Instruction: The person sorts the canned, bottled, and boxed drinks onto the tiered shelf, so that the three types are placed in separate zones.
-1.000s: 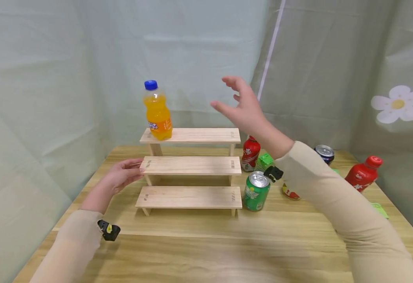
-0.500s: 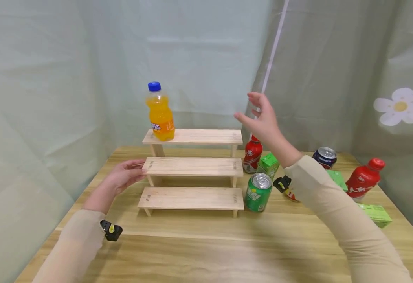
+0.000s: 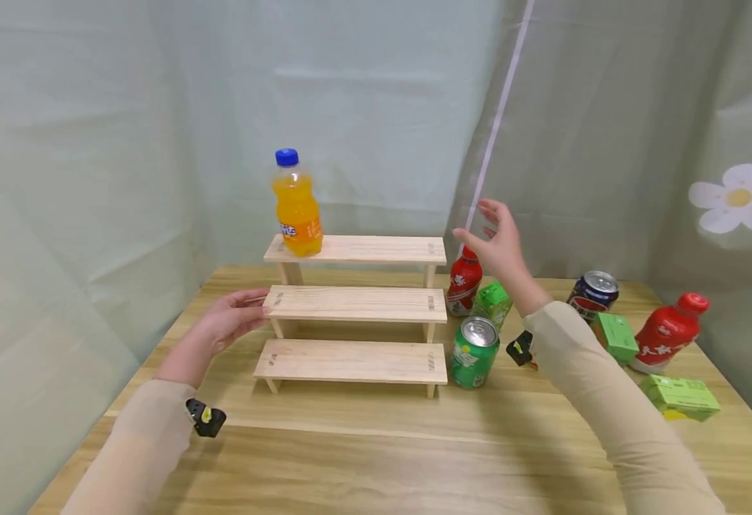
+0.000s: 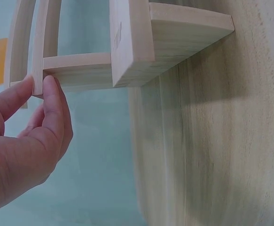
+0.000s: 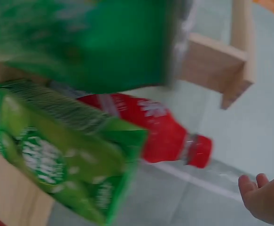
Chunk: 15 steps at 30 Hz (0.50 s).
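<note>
My left hand (image 3: 234,320) pinches the left end of the middle board of a three-step wooden display stand (image 3: 356,304); the left wrist view shows the thumb and fingertips on either side of that board (image 4: 46,61). An orange soda bottle (image 3: 300,214) with a blue cap stands upright at the left of the top step. Holding nothing, my right hand (image 3: 501,247) hangs in the air with fingers parted. It is above a red bottle (image 3: 465,282) and a green drink carton (image 3: 493,300). In front of these stands a green soda can (image 3: 475,350).
Farther right on the wooden table (image 3: 350,458) are a dark can (image 3: 593,297), a green carton (image 3: 615,336), a red bottle (image 3: 668,332) and a carton lying down (image 3: 680,397). Pale curtains (image 3: 363,107) hang behind and at the sides.
My right hand has moved right and down, away from the top step toward the drinks on the right. My left hand stays at the stand. The orange soda bottle keeps its place.
</note>
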### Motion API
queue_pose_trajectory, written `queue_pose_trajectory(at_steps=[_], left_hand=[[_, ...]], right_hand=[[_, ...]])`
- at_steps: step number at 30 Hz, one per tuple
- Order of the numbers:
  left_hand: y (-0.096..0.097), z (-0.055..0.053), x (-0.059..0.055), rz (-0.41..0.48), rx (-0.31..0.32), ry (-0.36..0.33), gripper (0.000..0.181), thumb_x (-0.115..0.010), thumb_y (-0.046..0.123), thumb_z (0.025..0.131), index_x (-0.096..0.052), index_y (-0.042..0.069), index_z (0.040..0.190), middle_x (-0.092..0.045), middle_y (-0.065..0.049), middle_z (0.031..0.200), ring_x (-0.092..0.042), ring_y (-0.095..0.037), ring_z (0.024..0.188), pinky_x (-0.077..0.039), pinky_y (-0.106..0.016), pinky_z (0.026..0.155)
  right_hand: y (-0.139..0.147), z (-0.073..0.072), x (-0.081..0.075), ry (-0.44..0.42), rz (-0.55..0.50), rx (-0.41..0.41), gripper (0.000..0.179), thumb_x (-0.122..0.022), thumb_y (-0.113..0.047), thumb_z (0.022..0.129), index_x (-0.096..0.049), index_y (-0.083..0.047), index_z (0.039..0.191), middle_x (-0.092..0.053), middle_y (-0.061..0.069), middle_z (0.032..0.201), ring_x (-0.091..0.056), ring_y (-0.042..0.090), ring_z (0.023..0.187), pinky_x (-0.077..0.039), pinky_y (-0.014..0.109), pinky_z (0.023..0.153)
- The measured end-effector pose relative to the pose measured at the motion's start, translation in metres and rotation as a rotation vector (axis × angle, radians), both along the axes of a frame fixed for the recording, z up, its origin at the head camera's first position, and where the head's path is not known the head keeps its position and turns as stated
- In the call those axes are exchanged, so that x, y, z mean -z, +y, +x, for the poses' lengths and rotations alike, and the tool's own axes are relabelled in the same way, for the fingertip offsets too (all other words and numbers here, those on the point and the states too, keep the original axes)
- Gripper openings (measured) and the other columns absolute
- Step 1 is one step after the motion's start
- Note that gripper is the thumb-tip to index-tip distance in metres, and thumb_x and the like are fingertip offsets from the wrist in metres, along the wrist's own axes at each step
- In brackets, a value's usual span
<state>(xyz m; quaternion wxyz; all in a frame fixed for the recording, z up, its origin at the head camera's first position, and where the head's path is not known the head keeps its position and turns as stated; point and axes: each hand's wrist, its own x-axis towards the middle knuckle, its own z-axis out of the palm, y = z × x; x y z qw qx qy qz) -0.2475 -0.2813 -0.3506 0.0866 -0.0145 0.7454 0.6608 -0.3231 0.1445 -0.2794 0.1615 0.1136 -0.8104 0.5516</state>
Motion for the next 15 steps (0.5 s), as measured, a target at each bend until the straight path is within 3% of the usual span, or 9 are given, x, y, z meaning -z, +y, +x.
queue_pose_trajectory(at_steps=[7,11,15], left_hand=[[0.002,-0.001,0.002,0.008,0.022,-0.006,0.061,-0.051,0.001,0.096,-0.018,-0.011,0.146,-0.021,-0.034,0.147,-0.060,0.003,0.085,-0.055,-0.017,0.086],[0.003,-0.002,0.001,0.019,0.005,-0.012,0.061,-0.052,0.000,0.095,-0.018,-0.011,0.146,-0.024,-0.033,0.146,-0.060,0.002,0.084,-0.055,-0.017,0.084],[0.005,-0.001,0.001,0.025,-0.001,-0.022,0.061,-0.053,0.000,0.095,-0.021,-0.010,0.146,-0.035,-0.028,0.138,-0.060,0.001,0.084,-0.056,-0.018,0.085]], right_hand=[[0.012,-0.011,0.029,-0.051,0.002,0.038,0.072,-0.072,-0.014,0.085,-0.031,-0.003,0.143,-0.034,0.017,0.148,-0.031,0.031,0.138,-0.034,0.047,0.114],[0.018,-0.017,0.042,-0.104,0.012,0.045,0.076,-0.071,-0.014,0.086,-0.026,-0.005,0.146,-0.031,0.021,0.149,-0.031,0.037,0.138,-0.035,0.050,0.113],[0.021,-0.019,0.052,-0.159,0.031,0.049,0.078,-0.071,-0.015,0.086,-0.023,-0.006,0.147,-0.029,0.022,0.150,-0.032,0.040,0.137,-0.035,0.052,0.112]])
